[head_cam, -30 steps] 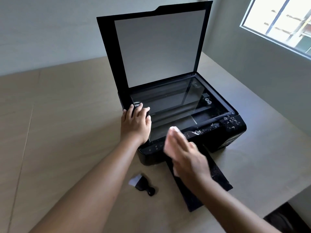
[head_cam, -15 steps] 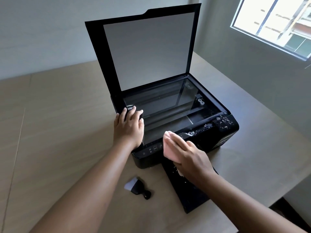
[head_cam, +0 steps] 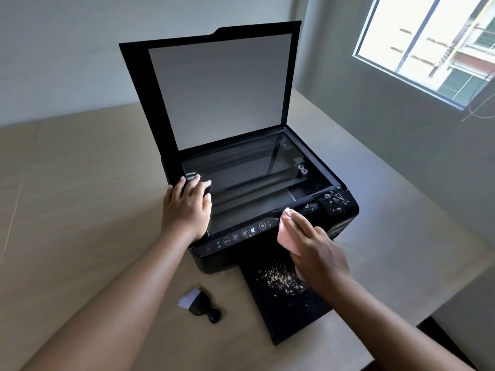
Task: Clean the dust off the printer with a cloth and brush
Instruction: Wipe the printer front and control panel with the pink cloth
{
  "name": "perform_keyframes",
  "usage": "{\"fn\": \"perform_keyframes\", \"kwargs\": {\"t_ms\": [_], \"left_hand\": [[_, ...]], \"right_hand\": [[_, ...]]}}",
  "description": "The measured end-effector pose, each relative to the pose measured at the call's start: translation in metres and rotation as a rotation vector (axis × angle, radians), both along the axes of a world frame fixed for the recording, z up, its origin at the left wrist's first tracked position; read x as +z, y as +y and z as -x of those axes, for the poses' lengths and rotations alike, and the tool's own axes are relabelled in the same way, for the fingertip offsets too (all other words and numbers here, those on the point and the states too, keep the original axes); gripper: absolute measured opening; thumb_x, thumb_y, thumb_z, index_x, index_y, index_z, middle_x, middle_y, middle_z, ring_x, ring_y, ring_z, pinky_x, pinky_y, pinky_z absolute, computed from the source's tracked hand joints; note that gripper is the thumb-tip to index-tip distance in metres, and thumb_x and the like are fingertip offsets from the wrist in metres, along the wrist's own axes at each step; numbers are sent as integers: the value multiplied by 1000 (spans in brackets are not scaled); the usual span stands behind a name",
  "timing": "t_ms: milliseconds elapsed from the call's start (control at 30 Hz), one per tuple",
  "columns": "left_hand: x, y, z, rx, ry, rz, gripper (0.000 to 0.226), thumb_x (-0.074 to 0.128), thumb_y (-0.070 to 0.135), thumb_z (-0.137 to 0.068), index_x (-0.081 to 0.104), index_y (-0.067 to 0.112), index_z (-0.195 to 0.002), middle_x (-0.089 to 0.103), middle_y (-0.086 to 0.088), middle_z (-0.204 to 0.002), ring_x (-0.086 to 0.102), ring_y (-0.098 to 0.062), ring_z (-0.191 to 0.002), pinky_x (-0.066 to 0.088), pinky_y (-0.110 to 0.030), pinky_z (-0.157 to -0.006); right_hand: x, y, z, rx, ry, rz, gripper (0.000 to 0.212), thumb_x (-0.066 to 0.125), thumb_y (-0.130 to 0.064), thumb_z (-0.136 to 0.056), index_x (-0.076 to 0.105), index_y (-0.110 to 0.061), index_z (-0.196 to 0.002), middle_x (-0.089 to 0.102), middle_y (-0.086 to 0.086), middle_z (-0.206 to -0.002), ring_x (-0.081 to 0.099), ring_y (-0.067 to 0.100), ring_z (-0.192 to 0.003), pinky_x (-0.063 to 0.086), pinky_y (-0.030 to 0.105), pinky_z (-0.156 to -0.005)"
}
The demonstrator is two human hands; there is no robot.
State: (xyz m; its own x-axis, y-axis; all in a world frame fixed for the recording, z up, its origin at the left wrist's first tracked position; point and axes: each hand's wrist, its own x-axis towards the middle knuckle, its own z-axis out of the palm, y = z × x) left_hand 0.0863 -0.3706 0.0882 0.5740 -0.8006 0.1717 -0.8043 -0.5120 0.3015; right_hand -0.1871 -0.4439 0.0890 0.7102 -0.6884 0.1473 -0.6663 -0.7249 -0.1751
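My left hand point(head_cam: 187, 207) lies flat and spread on the printer point(head_cam: 267, 210), which sits mid-table point(head_cam: 80, 183). My right hand point(head_cam: 318, 253) presses a pink cloth point(head_cam: 285, 228) against its front. The brush point(head_cam: 199, 306) lies near the table's front edge.

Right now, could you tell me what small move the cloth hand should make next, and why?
Probably sweep the pink cloth rightward along the printer's front edge: pale debris sits on that right corner, just beyond the right hand, while the left hand steadies the printer.
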Motion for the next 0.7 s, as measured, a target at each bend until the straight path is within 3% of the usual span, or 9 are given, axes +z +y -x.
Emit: {"fn": "perform_keyframes", "kwargs": {"t_ms": [67, 167, 267, 400, 500, 600, 700], "left_hand": [[0, 0, 1, 0, -6, -20, 39, 37, 33, -99, 44, 30, -137, 34, 4, -154, 20, -25, -145, 10, -43, -116], [3, -1, 5, -1, -25, -67, 40, 35, 31, -100, 41, 28, -139, 31, 2, -155, 19, -27, -145, 11, -45, -116], [7, -6, 16, 50, -21, -97, 42, 34, 29, -99, 39, 25, -141, 30, -2, -156, 19, -29, -144, 11, -45, -117], [6, -7, 33, 154, 11, -55, 47, 37, 39, -98, 40, 24, -143, 30, -2, -156, 19, -27, -145, 12, -41, -118], [6, -4, 32, 172, 0, -24, 47, 40, 42, -97, 44, 24, -141, 35, -1, -154, 22, -25, -144, 16, -40, -118], [6, -8, 32, 178, -39, -9, 44, 46, 38, -95, 48, 23, -136, 41, -3, -150, 29, -27, -141, 21, -42, -117], [5, -11, 34, 191, -47, 3, 41, 49, 35, -94, 51, 22, -133, 44, -2, -148, 32, -27, -140, 24, -41, -115]], "right_hand": [[8, -7, 4, 45, 27, -30, 68, 56, -22, -84, 29, -32, -146, 29, -19, -147, 56, 23, -96, 57, 40, -64], [18, -18, 9, -55, 28, -24, 61, 62, -21, -82, 38, -31, -137, 36, -16, -136, 54, 21, -93, 54, 37, -54], [18, -11, 4, -51, -27, -84, 59, 65, -23, -79, 44, -29, -133, 38, -18, -133, 56, 22, -95, 55, 38, -56], [11, -17, 10, 119, 7, -65, 64, 59, -27, -81, 36, -34, -140, 30, -24, -140, 57, 19, -89, 52, 35, -49], [10, -48, 33, 55, 31, -50, 70, 67, -23, -78, 37, -28, -141, 31, -19, -138, 57, 21, -87, 47, 31, -43], [13, -60, 37, 4, 32, -34, 72, 70, -16, -74, 38, -17, -139, 32, -11, -135, 58, 23, -84, 45, 32, -45], [14, -40, 16, 114, 21, -134, 78, 65, -15, -70, 28, -18, -138, 21, -17, -140, 56, 20, -88, 46, 32, -51]]}}
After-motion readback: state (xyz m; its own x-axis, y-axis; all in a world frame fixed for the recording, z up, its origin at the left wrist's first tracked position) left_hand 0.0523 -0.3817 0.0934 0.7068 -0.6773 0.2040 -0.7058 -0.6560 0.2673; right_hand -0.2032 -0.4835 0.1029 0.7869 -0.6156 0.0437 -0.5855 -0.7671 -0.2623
